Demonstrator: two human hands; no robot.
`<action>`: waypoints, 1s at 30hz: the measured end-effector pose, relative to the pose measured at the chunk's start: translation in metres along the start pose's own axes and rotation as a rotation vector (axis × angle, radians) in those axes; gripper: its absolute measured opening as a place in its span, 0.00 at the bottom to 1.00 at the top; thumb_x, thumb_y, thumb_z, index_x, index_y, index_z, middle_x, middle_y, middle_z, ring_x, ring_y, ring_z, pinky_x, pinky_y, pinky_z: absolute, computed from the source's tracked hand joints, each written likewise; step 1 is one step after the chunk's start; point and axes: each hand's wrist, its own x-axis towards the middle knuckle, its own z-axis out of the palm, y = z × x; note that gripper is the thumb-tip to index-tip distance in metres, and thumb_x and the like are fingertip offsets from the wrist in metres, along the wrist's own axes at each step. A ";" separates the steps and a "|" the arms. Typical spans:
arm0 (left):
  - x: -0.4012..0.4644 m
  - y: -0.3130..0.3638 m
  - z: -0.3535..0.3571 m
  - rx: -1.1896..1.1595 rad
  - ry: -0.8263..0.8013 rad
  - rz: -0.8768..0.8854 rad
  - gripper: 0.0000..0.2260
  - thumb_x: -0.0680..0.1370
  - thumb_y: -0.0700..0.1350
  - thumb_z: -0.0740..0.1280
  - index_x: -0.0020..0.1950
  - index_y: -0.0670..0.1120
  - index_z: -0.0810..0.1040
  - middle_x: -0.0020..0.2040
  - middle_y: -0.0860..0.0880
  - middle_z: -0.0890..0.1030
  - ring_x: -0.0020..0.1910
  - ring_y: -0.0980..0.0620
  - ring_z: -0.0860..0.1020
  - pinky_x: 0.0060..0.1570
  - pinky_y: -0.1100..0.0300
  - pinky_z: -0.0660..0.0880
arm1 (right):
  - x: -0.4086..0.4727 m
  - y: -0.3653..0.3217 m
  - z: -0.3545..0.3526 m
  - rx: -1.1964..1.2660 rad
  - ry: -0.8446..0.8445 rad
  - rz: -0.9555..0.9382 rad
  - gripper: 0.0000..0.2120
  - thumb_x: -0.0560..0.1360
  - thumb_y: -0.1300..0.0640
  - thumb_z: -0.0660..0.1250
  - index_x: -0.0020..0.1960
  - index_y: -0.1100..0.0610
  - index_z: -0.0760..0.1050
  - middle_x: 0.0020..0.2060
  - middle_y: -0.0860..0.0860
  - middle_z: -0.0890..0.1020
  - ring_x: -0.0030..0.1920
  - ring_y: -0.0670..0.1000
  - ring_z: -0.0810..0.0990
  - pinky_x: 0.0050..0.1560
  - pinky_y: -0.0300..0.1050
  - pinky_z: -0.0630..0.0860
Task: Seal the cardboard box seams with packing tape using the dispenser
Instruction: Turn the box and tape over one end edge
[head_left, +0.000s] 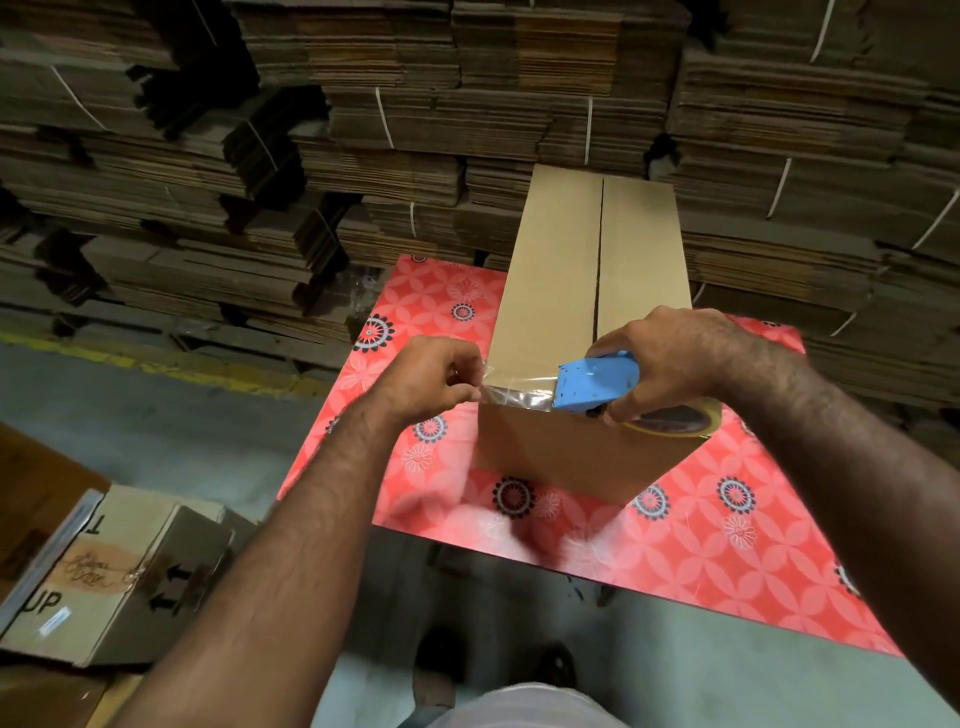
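Head view: at nine o'clock the left hand (434, 376) pinches the free end of clear packing tape (511, 392), thin, sticky, likely to wrinkle. At centre stands the tall brown cardboard box (566, 291) on a red flowered tabletop (691, 545), probably light, seam untaped. At three o'clock the right hand (670, 358) grips the blue plastic tape dispenser (595, 382); its handle and blade are hidden.

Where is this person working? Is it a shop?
Probably not a shop; it looks like a warehouse or packing room. Tied bundles of flat cardboard are stacked high behind the table, the floor is bare concrete, and a box is being taped with a blue tape dispenser.
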 end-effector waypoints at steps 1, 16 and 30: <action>0.002 -0.001 0.000 0.023 -0.001 0.019 0.09 0.68 0.40 0.79 0.38 0.48 0.79 0.32 0.59 0.77 0.32 0.65 0.75 0.35 0.69 0.69 | -0.001 0.000 0.000 0.004 -0.006 0.008 0.39 0.64 0.28 0.70 0.72 0.39 0.67 0.48 0.41 0.73 0.48 0.46 0.72 0.41 0.44 0.72; 0.013 -0.013 0.026 0.214 0.039 0.421 0.30 0.79 0.62 0.60 0.76 0.46 0.67 0.77 0.47 0.66 0.76 0.48 0.62 0.73 0.50 0.63 | -0.007 -0.014 -0.004 0.021 -0.043 0.114 0.43 0.61 0.22 0.68 0.72 0.33 0.60 0.50 0.45 0.77 0.47 0.49 0.71 0.41 0.45 0.70; 0.036 -0.025 0.058 0.471 -0.084 0.517 0.27 0.83 0.59 0.53 0.78 0.46 0.62 0.78 0.47 0.63 0.78 0.47 0.60 0.66 0.46 0.69 | -0.005 -0.012 -0.003 -0.125 0.032 0.044 0.37 0.65 0.22 0.62 0.72 0.30 0.62 0.60 0.47 0.79 0.56 0.54 0.79 0.38 0.44 0.69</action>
